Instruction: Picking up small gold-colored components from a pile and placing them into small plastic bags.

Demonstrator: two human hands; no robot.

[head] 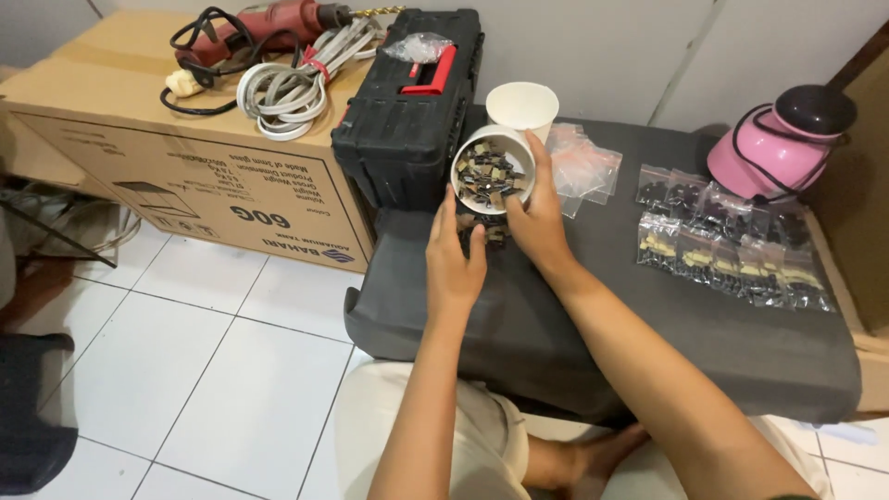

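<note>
Down at the near edge, both bare forearms rise from the person's lap and reach over the grey cushion (593, 343) that carries everything. The left hand (456, 264) sits near the cushion's left edge, palm turned inward, fingers extended and cupped loosely toward a small pile of dark parts (483, 231) lying on the cushion; whether it pinches any of them, I cannot tell. The right hand (537, 218) is just beside it, wrist bent, fingers wrapped around the side of a white paper cup (491, 171), which is tipped toward the camera so its mouth shows a load of small black-and-tan components inside. That cup sits over the far left corner of the cushion, directly above the pile.

Further right, along the cushion's right side, rows of small filled plastic bags (722, 245) lie flat, with empty clear bags (583, 162) nearer the far edge. A second white cup (521, 106) stands upright behind the tilted one. Beyond, a black toolbox (407, 111) rests against a cardboard box (176, 157) bearing a red drill (269, 23) and coiled white cable (296, 79). At the far right corner sits a pink appliance (778, 139).
</note>
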